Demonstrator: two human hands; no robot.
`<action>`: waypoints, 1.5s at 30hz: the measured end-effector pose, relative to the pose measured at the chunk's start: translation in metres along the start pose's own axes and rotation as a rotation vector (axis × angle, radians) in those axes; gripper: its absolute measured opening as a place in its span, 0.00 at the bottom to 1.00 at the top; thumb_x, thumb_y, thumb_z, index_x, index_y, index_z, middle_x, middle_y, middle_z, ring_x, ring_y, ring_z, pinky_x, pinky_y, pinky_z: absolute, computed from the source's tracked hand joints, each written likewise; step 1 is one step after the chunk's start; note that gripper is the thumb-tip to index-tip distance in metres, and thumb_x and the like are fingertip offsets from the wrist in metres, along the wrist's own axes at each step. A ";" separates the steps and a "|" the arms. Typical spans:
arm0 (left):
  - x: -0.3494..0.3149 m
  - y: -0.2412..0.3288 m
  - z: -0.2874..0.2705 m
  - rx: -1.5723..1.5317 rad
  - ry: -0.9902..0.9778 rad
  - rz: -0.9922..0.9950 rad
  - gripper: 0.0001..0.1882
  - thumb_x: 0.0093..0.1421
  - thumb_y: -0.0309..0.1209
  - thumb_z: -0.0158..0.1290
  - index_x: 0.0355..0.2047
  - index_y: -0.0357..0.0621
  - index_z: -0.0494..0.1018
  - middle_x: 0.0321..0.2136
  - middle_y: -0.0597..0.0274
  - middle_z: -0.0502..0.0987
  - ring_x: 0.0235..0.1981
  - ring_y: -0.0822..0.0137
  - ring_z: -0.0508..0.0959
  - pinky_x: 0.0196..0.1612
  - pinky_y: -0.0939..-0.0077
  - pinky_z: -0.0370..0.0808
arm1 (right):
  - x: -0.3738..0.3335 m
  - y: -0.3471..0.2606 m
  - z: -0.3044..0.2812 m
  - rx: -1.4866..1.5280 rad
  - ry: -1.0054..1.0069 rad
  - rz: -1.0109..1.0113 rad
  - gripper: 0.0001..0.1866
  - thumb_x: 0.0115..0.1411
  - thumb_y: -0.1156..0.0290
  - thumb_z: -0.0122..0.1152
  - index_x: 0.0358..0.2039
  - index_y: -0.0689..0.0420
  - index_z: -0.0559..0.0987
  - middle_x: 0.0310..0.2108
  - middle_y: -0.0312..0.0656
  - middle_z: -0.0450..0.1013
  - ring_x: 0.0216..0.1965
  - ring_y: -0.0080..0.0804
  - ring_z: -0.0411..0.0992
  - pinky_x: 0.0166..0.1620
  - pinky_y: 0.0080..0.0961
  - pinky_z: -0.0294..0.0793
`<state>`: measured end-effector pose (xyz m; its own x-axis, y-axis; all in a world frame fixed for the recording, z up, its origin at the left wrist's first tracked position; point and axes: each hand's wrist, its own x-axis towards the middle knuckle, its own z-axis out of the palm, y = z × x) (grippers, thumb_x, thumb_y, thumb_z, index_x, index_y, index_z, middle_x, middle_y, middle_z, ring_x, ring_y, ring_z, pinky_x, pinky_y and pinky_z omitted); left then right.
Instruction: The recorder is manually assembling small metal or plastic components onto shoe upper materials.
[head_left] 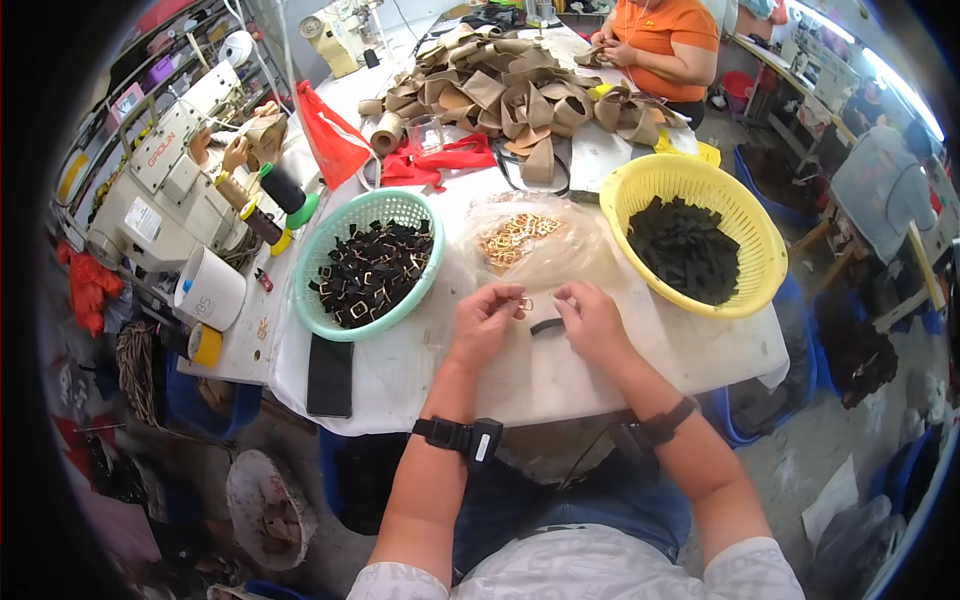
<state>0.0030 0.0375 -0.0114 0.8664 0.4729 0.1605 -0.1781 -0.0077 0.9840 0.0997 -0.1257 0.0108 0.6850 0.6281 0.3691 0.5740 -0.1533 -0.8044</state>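
My left hand (482,325) pinches a small gold metal buckle (525,304) between thumb and fingertips. My right hand (598,322), just across from it, has its fingers closed on a short black fabric strip (545,327). Buckle and strip are apart. Beyond my hands lies a clear plastic bag (580,262) with many gold buckles (518,240) in it. To the left, a mint green basket (304,300) holds black strips fitted with gold buckles (368,270). A yellow basket (768,255) on the right holds plain black strips (685,250).
A black phone (330,377) lies at the front left edge of the white table (440,395). Sewing machines, thread spools and a white bucket (212,287) stand left. Brown folded pieces (500,85) are heaped at the back, near a person in orange (668,45).
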 end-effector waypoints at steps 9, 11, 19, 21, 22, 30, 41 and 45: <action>-0.003 0.012 0.009 0.070 0.035 -0.066 0.07 0.55 0.18 0.57 0.35 0.32 0.77 0.29 0.61 0.80 0.29 0.73 0.78 0.36 0.81 0.76 | -0.005 0.002 0.020 0.025 0.055 -0.214 0.03 0.51 0.76 0.61 0.27 0.59 0.76 0.26 0.44 0.72 0.24 0.40 0.73 0.28 0.32 0.73; -0.005 0.012 0.008 0.186 0.023 -0.110 0.06 0.55 0.18 0.57 0.34 0.32 0.77 0.29 0.62 0.80 0.30 0.74 0.78 0.36 0.82 0.76 | -0.006 -0.001 0.016 -0.091 0.104 -0.271 0.03 0.49 0.74 0.61 0.26 0.57 0.76 0.26 0.43 0.71 0.24 0.41 0.73 0.27 0.33 0.73; -0.008 0.014 0.006 0.215 -0.092 0.029 0.07 0.59 0.22 0.52 0.35 0.32 0.77 0.27 0.64 0.80 0.28 0.77 0.77 0.33 0.84 0.74 | -0.007 -0.005 0.019 -0.431 0.161 -0.592 0.05 0.46 0.74 0.62 0.23 0.56 0.74 0.24 0.39 0.68 0.21 0.35 0.71 0.24 0.33 0.70; -0.007 0.015 0.005 0.163 -0.103 0.014 0.07 0.59 0.22 0.51 0.34 0.32 0.77 0.27 0.64 0.79 0.28 0.77 0.76 0.34 0.84 0.74 | -0.008 -0.008 0.018 -0.453 0.142 -0.608 0.02 0.48 0.74 0.57 0.24 0.57 0.74 0.24 0.39 0.68 0.23 0.35 0.71 0.25 0.31 0.71; -0.007 0.016 0.004 0.173 -0.103 0.004 0.07 0.59 0.23 0.51 0.34 0.32 0.77 0.27 0.64 0.79 0.28 0.77 0.76 0.33 0.84 0.74 | -0.008 -0.010 0.018 -0.463 0.133 -0.616 0.02 0.49 0.74 0.55 0.24 0.57 0.74 0.24 0.39 0.69 0.24 0.34 0.72 0.25 0.31 0.71; -0.004 0.011 0.003 0.070 -0.057 -0.086 0.08 0.60 0.23 0.50 0.31 0.32 0.77 0.24 0.63 0.78 0.24 0.75 0.74 0.29 0.83 0.71 | -0.007 0.003 0.020 0.189 0.069 -0.015 0.04 0.53 0.75 0.61 0.29 0.62 0.76 0.25 0.42 0.74 0.23 0.31 0.73 0.28 0.27 0.72; -0.006 0.013 0.005 0.216 -0.061 -0.112 0.07 0.59 0.25 0.53 0.29 0.35 0.79 0.20 0.67 0.77 0.21 0.79 0.73 0.25 0.85 0.68 | -0.002 0.006 0.015 0.475 -0.137 0.276 0.08 0.57 0.74 0.57 0.34 0.65 0.80 0.27 0.40 0.78 0.26 0.20 0.74 0.30 0.20 0.74; -0.006 0.010 0.005 0.332 -0.122 -0.057 0.07 0.60 0.26 0.53 0.29 0.35 0.78 0.20 0.69 0.76 0.21 0.81 0.71 0.25 0.86 0.67 | -0.001 0.010 0.018 0.504 -0.091 0.253 0.08 0.57 0.74 0.57 0.34 0.64 0.80 0.26 0.40 0.78 0.25 0.20 0.74 0.30 0.19 0.74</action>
<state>-0.0016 0.0300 -0.0026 0.9236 0.3718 0.0932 0.0159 -0.2800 0.9599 0.0971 -0.1136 -0.0064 0.7194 0.6855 0.1123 0.0964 0.0616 -0.9934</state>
